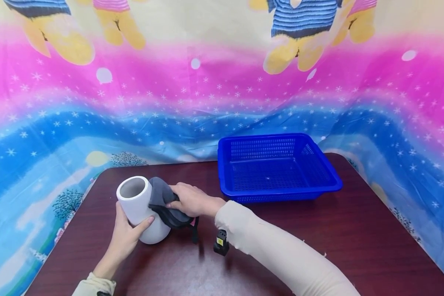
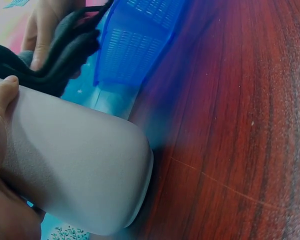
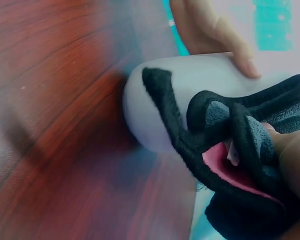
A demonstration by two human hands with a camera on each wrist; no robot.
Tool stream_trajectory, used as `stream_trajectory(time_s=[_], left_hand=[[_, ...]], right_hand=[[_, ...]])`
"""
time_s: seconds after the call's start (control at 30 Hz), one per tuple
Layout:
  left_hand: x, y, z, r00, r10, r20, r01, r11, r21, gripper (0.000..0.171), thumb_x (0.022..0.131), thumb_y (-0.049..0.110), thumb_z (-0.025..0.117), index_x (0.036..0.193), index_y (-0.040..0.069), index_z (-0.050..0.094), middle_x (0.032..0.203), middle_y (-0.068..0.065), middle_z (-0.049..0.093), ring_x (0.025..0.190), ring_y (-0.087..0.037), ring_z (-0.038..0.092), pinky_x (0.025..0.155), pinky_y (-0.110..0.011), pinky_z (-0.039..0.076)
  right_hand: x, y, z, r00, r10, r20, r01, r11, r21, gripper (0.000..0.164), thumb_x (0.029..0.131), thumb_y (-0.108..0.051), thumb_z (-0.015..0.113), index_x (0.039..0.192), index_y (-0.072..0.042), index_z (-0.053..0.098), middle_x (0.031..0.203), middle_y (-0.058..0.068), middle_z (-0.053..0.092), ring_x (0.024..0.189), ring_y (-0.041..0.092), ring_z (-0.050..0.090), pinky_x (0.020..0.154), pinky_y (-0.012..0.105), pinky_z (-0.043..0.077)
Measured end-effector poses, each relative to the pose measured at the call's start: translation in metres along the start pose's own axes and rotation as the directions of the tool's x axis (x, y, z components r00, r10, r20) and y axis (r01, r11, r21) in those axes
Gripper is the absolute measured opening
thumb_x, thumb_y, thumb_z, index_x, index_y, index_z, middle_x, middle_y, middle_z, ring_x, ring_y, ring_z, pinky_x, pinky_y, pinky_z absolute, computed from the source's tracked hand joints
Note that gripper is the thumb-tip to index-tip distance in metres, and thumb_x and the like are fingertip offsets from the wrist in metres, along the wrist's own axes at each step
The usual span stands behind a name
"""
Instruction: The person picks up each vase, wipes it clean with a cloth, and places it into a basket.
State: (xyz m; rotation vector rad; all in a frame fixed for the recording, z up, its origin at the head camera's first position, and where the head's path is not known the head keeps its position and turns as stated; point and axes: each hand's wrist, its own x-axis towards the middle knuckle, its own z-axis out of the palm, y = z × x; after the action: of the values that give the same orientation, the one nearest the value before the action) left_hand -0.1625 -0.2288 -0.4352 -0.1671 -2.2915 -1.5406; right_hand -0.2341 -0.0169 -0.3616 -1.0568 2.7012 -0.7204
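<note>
A white cylindrical vase (image 1: 137, 210) leans slightly over the left part of the table, its round mouth facing up and toward the camera. My left hand (image 1: 125, 235) grips it low on the near left side, thumb across the front. A dark grey cloth with black edging (image 1: 160, 191) lies against the vase's upper right side. My right hand (image 1: 193, 200) holds this bunched cloth, fingers and thumb pinching its folds. In the right wrist view a pink patch (image 3: 225, 167) and a small white tag show among the folds. The left wrist view shows the vase's smooth lower end (image 2: 100, 165) close over the table.
A blue plastic basket (image 1: 281, 195) with perforated walls stands at the back right of the dark red wooden table (image 1: 303, 230). A printed curtain (image 1: 192, 94) hangs behind and along both sides. A small black device (image 1: 221, 243) hangs beneath the right sleeve.
</note>
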Motion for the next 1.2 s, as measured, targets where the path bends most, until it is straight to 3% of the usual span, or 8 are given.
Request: stream_trajectory(time_s=[0.4, 1.2], left_hand=[[0.002, -0.003, 0.000, 1.000, -0.021, 0.004, 0.021, 1.000, 0.012, 0.087, 0.083, -0.002, 0.076, 0.151, 0.007, 0.023, 0.131, 0.020, 0.040, 0.115, 0.000, 0.048, 0.091, -0.010, 0.039], [0.001, -0.001, 0.001, 1.000, 0.004, -0.001, -0.004, 1.000, -0.007, 0.088, 0.081, -0.004, 0.076, 0.151, 0.005, 0.023, 0.130, 0.019, 0.042, 0.112, 0.000, 0.049, 0.090, -0.008, 0.040]], right_hand=[[-0.003, 0.004, 0.007, 1.000, 0.014, 0.024, -0.014, 1.000, -0.002, 0.024, 0.099, -0.032, 0.064, 0.120, -0.022, 0.062, 0.100, -0.002, 0.062, 0.094, 0.011, 0.054, 0.077, 0.025, 0.047], [-0.004, 0.010, 0.023, 0.999, 0.037, 0.023, -0.036, 0.999, -0.036, 0.024, 0.098, -0.031, 0.066, 0.119, -0.022, 0.064, 0.102, -0.001, 0.064, 0.095, 0.010, 0.057, 0.077, 0.024, 0.048]])
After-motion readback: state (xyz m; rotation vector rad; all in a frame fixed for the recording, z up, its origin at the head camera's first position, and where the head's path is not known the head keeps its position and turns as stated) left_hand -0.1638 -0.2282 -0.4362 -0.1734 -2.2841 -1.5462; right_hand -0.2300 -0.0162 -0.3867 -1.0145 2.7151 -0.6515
